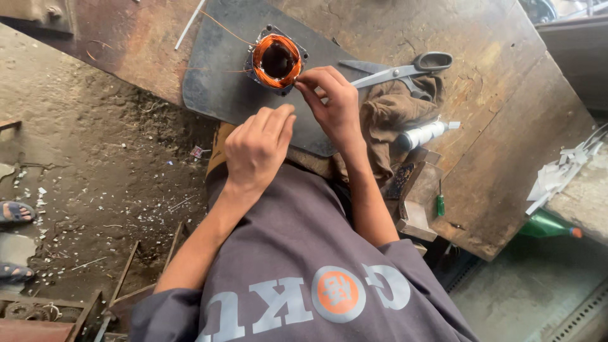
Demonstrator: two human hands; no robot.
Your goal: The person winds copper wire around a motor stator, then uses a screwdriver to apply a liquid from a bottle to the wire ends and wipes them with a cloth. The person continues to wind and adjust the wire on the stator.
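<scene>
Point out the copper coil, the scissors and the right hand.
copper coil [277, 60]: head view, orange winding ring, left side.
scissors [433, 61]: head view, black handle loop.
right hand [330, 96]: head view, back of the hand, fingertips at the coil's edge.

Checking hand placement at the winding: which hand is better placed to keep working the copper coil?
The right hand: its fingertips are at the edge of the copper coil, while the left hand hangs curled, short of it.

On the desk, the right hand pinches at the copper-wound stator. The left hand hovers, curled, just nearer. Scissors lie right, touching a brown rag.
</scene>
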